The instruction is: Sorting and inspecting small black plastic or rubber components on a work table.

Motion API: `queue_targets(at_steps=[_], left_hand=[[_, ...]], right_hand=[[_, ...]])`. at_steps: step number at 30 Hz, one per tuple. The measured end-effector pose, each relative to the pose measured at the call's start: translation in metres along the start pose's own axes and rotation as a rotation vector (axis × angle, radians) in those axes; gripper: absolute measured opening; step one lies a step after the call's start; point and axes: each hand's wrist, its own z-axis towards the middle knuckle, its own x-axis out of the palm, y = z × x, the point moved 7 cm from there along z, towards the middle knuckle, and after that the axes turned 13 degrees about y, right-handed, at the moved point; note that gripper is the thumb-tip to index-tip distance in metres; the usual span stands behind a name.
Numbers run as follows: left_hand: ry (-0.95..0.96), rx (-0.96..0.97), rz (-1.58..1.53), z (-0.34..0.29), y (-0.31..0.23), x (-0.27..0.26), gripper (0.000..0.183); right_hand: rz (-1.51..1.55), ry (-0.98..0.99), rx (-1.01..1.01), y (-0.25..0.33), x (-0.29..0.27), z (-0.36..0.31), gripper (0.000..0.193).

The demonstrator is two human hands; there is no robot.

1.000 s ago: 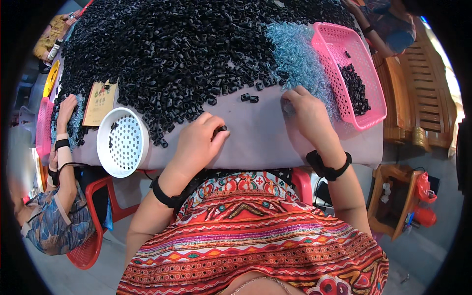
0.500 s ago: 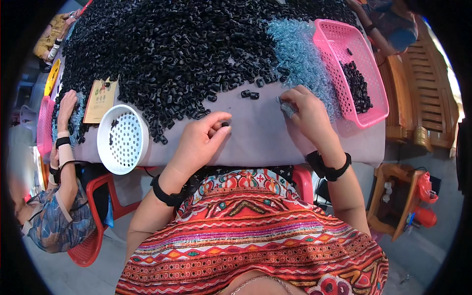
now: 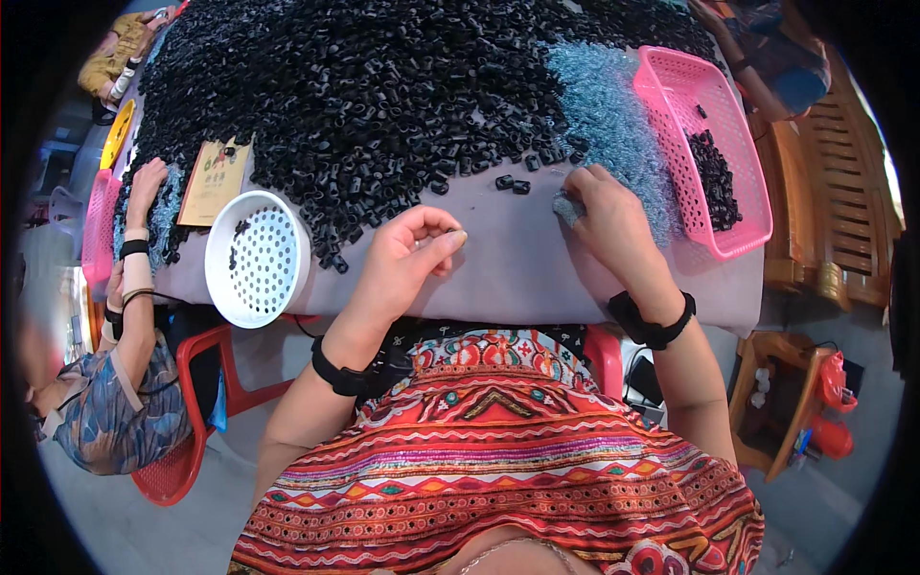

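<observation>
My left hand (image 3: 407,264) is over the near part of the table, thumb and forefinger pressed together. Whatever they pinch is too small or hidden to make out. Farther right, my right hand (image 3: 613,220) is closed with curled fingers at the edge of a heap of small clear bluish pieces (image 3: 604,105). A greyish translucent bit (image 3: 567,208) shows under its fingertips; its exact kind is unclear. Two small black plastic caps (image 3: 513,184) lie between my hands, just beyond them. Past these spreads a huge pile of similar black caps (image 3: 383,115).
A pink basket (image 3: 757,216) with black caps stands right of the bluish heap. On the left are a white perforated bowl (image 3: 218,278) holding a few black bits and a yellow booklet (image 3: 213,192). A co-worker's hand (image 3: 146,192) works at far left; another person's arm (image 3: 757,86) is at upper right.
The black cap seen in my left fingers half a second ago no longer shows. My right fingers have curled in more by the bluish heap. The whole view has shifted slightly.
</observation>
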Motion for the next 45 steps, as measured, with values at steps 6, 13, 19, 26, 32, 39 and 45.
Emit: queue_targets(at_steps=[6, 13, 19, 26, 32, 39, 45], left_hand=[[0.047, -0.016, -0.177, -0.001, 0.005, -0.002, 0.019], [0.062, -0.057, -0.265, 0.000, 0.009, 0.002, 0.020], [0.081, -0.068, -0.152, 0.005, 0.008, 0.010, 0.015], [0.063, -0.003, 0.376, -0.002, -0.007, 0.024, 0.016], [0.073, 0.245, 0.822, -0.007, -0.025, 0.034, 0.021], [0.132, 0.248, 0.825, -0.008, -0.025, 0.035, 0.020], [0.102, 0.245, 0.740, -0.014, -0.026, 0.032, 0.016]], right_hand=[[-0.023, 0.022, -0.015, 0.004, 0.000, 0.004, 0.017], [0.204, 0.108, -0.132, 0.008, 0.000, 0.008, 0.014], [0.331, 0.176, -0.320, 0.065, -0.002, -0.006, 0.017], [0.027, 0.258, -0.409, 0.089, 0.007, -0.006, 0.019], [0.028, 0.359, -0.420, 0.093, 0.013, -0.008, 0.021], [0.200, 0.527, -0.415, 0.089, 0.018, -0.002, 0.023], [0.513, 0.597, -0.347, 0.083, 0.024, 0.003, 0.018]])
